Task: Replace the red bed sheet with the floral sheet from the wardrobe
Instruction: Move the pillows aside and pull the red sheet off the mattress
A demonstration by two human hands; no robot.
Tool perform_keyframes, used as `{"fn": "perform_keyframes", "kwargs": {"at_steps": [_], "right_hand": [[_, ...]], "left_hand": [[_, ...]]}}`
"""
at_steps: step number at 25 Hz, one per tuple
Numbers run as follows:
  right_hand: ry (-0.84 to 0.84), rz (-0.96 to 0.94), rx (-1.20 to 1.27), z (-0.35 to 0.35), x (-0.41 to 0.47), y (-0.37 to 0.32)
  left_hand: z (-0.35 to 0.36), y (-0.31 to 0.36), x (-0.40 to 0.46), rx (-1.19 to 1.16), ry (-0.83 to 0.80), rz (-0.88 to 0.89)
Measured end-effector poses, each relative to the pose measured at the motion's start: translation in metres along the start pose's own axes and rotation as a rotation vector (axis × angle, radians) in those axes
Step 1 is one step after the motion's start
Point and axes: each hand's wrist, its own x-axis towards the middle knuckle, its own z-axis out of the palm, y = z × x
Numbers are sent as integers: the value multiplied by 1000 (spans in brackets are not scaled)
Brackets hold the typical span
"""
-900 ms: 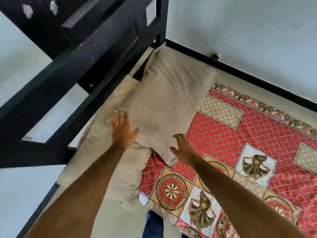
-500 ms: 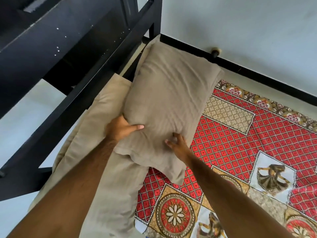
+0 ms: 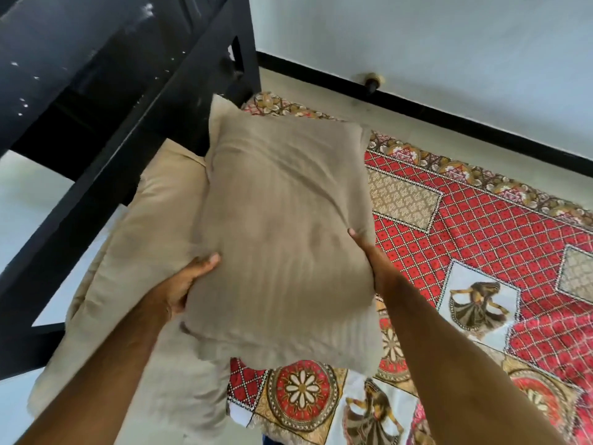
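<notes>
A pale, plain wall (image 3: 433, 43) fills the upper right, lit by soft, even light, with a black skirting band (image 3: 449, 120) running along its foot. A small round fitting (image 3: 372, 82), dark with a brass-coloured rim, sticks out of the wall just above that band. A black bed frame (image 3: 106, 101) of thick bars, flecked with white marks, slants across the upper left, and a pale floor (image 3: 22, 200) shows through its gaps and below it.
</notes>
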Motion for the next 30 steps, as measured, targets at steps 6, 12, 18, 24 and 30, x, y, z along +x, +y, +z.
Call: {"fn": "perform_keyframes", "kwargs": {"at_steps": [6,12,18,24,30], "right_hand": [[61,-343,20,-44,-54,-62],[240,-425,156,-242,-139,-39],[730,-576,129,-455,-196,3],[1083,-601,22,-682,-264,37],[1126,-82,-458,-785,-259,89]], "left_hand": [[73,31,21,-62,271,216],[250,-5,35,156,-32,-59],[481,-106,56,608,-143,227],[708,-206,55,718,-371,320],[800,-316,62,945,-624,300]]}}
